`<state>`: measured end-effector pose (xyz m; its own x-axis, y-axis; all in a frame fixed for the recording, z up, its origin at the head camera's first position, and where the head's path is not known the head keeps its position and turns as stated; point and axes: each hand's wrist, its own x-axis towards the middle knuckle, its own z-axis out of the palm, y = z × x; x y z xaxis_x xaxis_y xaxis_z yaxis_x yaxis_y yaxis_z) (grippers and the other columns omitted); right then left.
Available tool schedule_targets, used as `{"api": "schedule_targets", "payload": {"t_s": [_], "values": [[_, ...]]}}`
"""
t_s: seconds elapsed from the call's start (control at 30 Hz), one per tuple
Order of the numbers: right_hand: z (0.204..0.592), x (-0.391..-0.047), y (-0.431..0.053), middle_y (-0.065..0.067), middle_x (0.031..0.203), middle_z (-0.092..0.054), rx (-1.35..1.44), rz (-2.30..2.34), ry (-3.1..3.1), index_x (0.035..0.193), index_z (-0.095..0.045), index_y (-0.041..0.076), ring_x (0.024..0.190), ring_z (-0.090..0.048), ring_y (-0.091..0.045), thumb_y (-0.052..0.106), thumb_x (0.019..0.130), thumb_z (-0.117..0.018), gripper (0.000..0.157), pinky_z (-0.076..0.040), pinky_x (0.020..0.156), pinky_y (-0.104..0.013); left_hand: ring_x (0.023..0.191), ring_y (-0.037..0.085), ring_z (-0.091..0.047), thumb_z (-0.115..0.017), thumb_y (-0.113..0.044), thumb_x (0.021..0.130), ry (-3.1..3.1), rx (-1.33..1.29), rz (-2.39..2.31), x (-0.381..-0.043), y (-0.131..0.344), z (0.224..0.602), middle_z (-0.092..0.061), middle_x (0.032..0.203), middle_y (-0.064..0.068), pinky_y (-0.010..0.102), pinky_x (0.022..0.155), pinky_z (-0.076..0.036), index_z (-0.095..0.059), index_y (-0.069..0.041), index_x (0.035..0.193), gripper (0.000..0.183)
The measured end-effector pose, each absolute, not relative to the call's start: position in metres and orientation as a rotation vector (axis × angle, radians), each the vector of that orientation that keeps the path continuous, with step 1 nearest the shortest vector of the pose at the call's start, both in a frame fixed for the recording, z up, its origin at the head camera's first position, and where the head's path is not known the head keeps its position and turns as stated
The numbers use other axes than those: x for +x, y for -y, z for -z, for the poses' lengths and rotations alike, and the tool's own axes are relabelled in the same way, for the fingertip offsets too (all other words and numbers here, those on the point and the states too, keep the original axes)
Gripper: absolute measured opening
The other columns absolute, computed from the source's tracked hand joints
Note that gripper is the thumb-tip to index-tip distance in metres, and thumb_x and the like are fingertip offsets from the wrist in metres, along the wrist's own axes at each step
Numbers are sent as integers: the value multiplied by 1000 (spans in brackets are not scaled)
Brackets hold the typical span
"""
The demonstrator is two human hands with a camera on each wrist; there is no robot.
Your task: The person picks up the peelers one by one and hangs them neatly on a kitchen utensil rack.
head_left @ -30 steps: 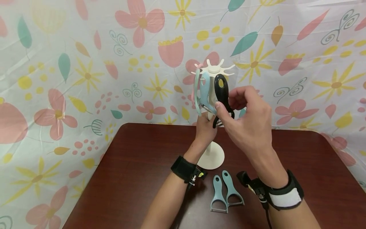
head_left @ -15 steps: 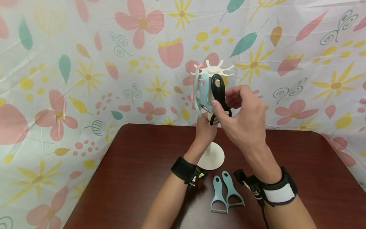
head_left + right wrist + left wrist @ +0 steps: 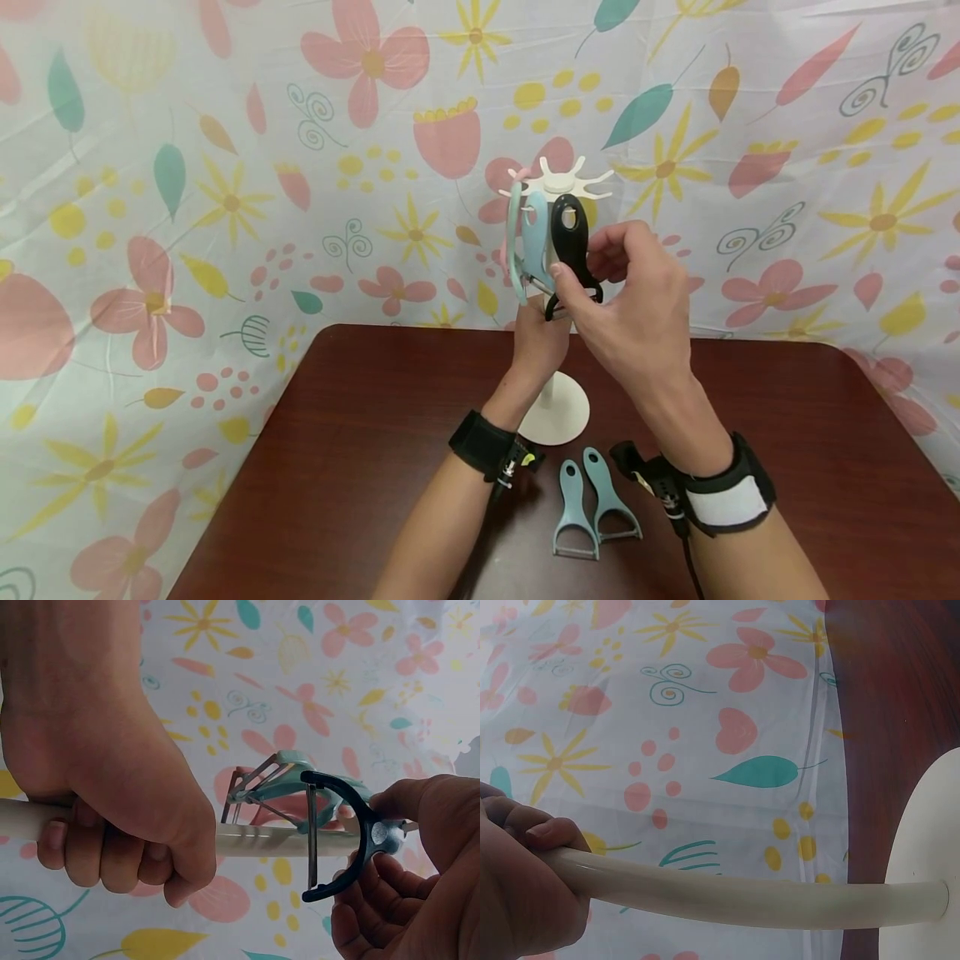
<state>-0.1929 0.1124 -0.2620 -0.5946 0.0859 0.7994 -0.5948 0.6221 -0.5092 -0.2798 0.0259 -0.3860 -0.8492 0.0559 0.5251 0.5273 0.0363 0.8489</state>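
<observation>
My left hand (image 3: 542, 340) grips the post of a white stand (image 3: 558, 181) whose top spreads into several hooks. In the left wrist view its fingers wrap round the curved post (image 3: 705, 895). My right hand (image 3: 643, 304) pinches a black peeler (image 3: 572, 237) between thumb and fingers, handle up and blade down. The peeler's handle hole is right at a front hook, with a white tip showing in it. Left of it hang a light blue peeler (image 3: 536, 237), a pale green peeler (image 3: 513, 237) and a mostly hidden pink peeler (image 3: 274, 814).
Two blue-green peelers, one on the left (image 3: 572, 500) and one on the right (image 3: 604, 492), lie side by side on the dark brown table (image 3: 360, 467). The stand's round base (image 3: 558, 417) rests behind them. A flowered cloth (image 3: 247, 167) hangs behind the table.
My right hand has shifted slightly left with the black peeler, bringing its handle hole onto the line of a front hook. My left hand stays on the post.
</observation>
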Motion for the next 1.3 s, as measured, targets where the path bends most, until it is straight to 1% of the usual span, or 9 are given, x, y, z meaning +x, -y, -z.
{"api": "schedule_targets", "payload": {"t_s": [0.33, 0.47, 0.57, 0.67, 0.73, 0.8, 0.87, 1.03, 1.3], "values": [[267, -193, -118, -4, 82, -59, 411, -1002, 2017, 99, -59, 1, 76, -56, -15, 26, 82, -75, 34, -46, 71, -33, 44, 19, -28, -51, -33, 102, 1952, -607, 1937, -282, -26, 384, -31, 53, 5, 26, 42, -27, -45, -7, 64, 47], [271, -192, -121, -3, 82, -59, 401, -991, 2037, 100, -59, 2, 76, -55, -15, 27, 81, -76, 35, -44, 71, -32, 46, 18, -29, -50, -28, 103, 1920, -639, 1938, -273, -24, 372, -32, 56, 4, 26, 45, -29, -47, -4, 70, 40], [275, -191, -125, -2, 82, -59, 387, -991, 2050, 100, -59, 4, 75, -55, -15, 28, 81, -76, 36, -44, 71, -31, 47, 16, -28, -50, -20, 103, 1911, -667, 1939, -263, -21, 364, -32, 57, 3, 27, 49, -32, -63, -2, 94, 23], [279, -190, -129, -2, 83, -59, 380, -992, 2060, 100, -59, 4, 75, -55, -15, 28, 80, -77, 36, -44, 70, -32, 47, 16, -26, -50, -17, 103, 1914, -674, 1942, -265, -20, 369, -30, 56, 3, 28, 49, -31, -64, -5, 115, 23], [282, -190, -131, -2, 83, -59, 378, -994, 2067, 101, -59, 4, 75, -55, -15, 27, 80, -77, 36, -45, 70, -32, 47, 17, -24, -50, -21, 103, 1926, -670, 1938, -271, -21, 376, -28, 56, 4, 28, 48, -29, -65, -5, 111, 23], [285, -189, -133, -2, 82, -59, 375, -991, 2075, 102, -59, 4, 74, -55, -15, 27, 80, -76, 36, -45, 70, -32, 47, 18, -24, -51, -25, 103, 1939, -659, 1938, -278, -22, 382, -29, 57, 6, 29, 46, -28, -64, -3, 96, 26], [289, -189, -135, -2, 82, -59, 365, -986, 2085, 100, -59, 4, 73, -54, -14, 28, 80, -76, 35, -44, 69, -31, 51, 17, -33, -52, -29, 102, 1961, -629, 1930, -281, -24, 386, -38, 61, 4, 26, 50, -33, -65, -4, 92, 29], [298, -186, -141, 0, 79, -59, 340, -964, 2119, 97, -59, 5, 71, -53, -13, 27, 79, -77, 34, -42, 66, -28, 59, 16, -42, -55, -31, 100, 1997, -565, 1932, -281, -24, 388, -48, 68, 2, 24, 58, -40, -69, -9, 106, 27], [319, -181, -151, 1, 80, -59, 315, -933, 2178, 99, -61, 7, 70, -55, -12, 28, 79, -77, 34, -44, 64, -29, 52, 20, -33, -54, -41, 99, 2014, -577, 1920, -279, -24, 389, -35, 60, 4, 27, 52, -35, -67, -12, 100, 32]]}}
